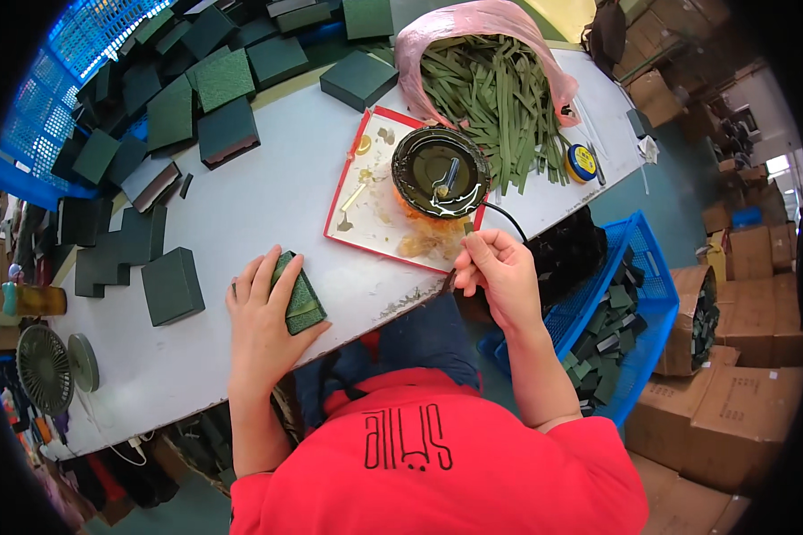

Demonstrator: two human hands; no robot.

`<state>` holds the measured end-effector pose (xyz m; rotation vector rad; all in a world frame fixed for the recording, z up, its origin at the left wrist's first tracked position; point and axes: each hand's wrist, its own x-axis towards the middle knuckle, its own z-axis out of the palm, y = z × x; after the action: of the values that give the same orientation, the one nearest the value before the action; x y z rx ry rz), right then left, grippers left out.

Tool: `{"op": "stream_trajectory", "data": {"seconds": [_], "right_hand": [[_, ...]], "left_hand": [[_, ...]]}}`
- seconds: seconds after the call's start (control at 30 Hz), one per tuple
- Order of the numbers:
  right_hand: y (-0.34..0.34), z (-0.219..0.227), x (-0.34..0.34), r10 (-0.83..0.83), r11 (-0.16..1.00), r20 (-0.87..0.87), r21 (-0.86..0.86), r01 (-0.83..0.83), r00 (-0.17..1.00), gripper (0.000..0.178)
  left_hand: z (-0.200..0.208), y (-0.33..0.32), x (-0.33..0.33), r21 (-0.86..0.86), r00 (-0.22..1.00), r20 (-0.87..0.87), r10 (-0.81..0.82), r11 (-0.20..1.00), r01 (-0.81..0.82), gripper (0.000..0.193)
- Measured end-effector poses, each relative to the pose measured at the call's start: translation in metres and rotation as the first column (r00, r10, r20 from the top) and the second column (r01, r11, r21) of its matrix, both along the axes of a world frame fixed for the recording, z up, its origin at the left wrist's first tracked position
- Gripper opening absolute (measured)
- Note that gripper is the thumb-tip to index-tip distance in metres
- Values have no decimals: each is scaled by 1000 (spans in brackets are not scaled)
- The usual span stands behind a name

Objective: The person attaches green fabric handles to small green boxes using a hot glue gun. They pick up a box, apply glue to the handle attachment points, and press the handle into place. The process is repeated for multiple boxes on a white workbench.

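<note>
Here, nearest, a person in a red shirt (437, 481) sits at the near edge of a pale desk (152, 383). Close to that edge, the left hand (263, 325) holds a small textured green box (307, 303) against the surface, its fingers spread along it and the thumb at its near end. The right hand (504, 272), raised by the same edge, has thumb and forefinger narrowed to a pinch on a small green strip (468, 229).

Beside the desk's near edge, to the right, a blue crate (649, 267) holds small green pieces. Farther in, a red-rimmed white tray (348, 196) carries a black pot (401, 183) of brownish liquid. A yellow-lidded round tin (582, 163) lies near the right edge. Toward the far edge, a pink plastic bag (419, 45) spills many green strips (500, 107). Dark green boxes (174, 116) crowd the far left corner.
</note>
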<state>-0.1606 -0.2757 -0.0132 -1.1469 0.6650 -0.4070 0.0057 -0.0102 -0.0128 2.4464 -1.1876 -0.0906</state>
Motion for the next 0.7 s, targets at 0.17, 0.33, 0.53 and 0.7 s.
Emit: {"op": "stream_trajectory", "data": {"seconds": [0.17,0.33,0.53,0.7], "right_hand": [[-3,-1,10,-20,1000,17,-22,20,1000,22],[-4,-1,17,-43,999,-4,0,43,999,22],[-3,-4,21,-61,998,-19,27,61,998,21],[-5,-5,24,-67,996,-27,54,68,997,20]], "left_hand": [[2,0,0,-1,1000,2,3,1000,-3,88],[2,0,0,3,1000,4,9,1000,-9,89],[2,-1,0,0,1000,12,4,1000,-4,89],[1,1,0,-7,1000,16,2,1000,-2,89]]}}
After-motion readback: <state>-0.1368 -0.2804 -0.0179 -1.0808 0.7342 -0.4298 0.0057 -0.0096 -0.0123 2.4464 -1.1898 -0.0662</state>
